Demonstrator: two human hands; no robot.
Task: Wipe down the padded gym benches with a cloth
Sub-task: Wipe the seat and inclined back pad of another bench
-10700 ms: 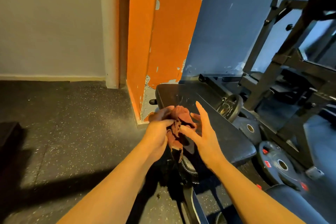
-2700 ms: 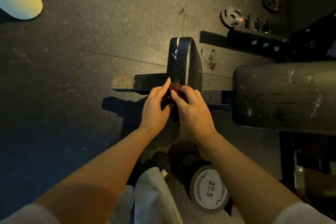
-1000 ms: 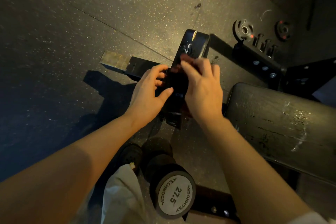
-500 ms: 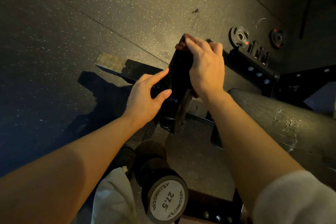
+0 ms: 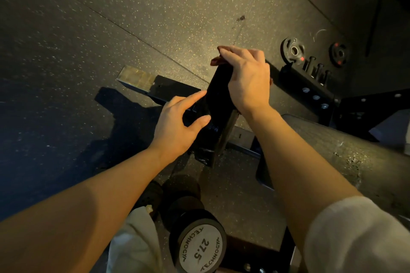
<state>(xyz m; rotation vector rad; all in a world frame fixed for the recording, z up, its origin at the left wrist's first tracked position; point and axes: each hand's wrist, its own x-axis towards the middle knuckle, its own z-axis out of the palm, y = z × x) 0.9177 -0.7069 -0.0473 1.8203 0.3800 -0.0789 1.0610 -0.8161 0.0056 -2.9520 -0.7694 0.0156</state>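
Nearest the camera, a dumbbell [image 5: 200, 248] marked 27.5 lies on the speckled floor [image 5: 133, 17], beside a pale trouser leg [image 5: 133, 248]. Above it, the left hand [image 5: 177, 126] rests against the near left side of a small black pad [image 5: 218, 104], fingers loosely extended and gripping nothing. The right hand [image 5: 248, 80] lies over the top of the same pad, fingers curled over its far end, pressing a reddish-brown cloth [image 5: 216, 61] against it; only the cloth's edges show past the fingers and wrist. To the right, a larger padded bench [image 5: 366, 162] extends out of view. Farther off, two weight plates [image 5: 294, 51] lie on the floor.
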